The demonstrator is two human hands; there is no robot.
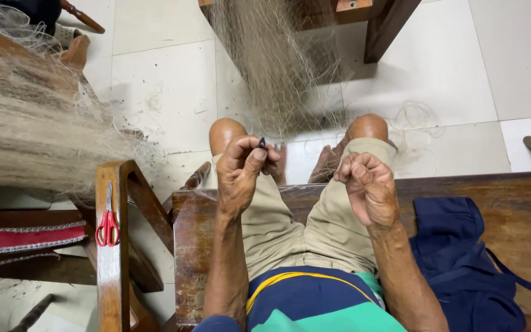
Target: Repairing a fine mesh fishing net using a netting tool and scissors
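Head view, only one. Person sits on a dark worn wooden bench surface (499, 184), khaki shorts, knees forward over a pale tiled floor (167, 80). Left hand (241, 169) raised above the left knee, thumb and forefinger pinched shut on a small dark pointed netting needle (262, 142), its tip poking up out of the pinch; long axis roughly upright, pointing away from the body. Right hand (369, 184) curled into a tight fist just beside it, over the right thigh; looks like it grips fine line, but the strand is too thin to tell. Hands near each other, not touching. A hanging bundle of pale fine fishing net (278, 67) drops from a wooden frame straight ahead, beyond the knees; the left hand with the needle is the nearer one to its lower end. More of the same netting heaped at left (26, 123). Red-handled scissors (108, 224) lie on a wooden chair arm, left of the left hand, well apart. Folded navy blue cloth (462, 258) on the surface, right of the right arm.
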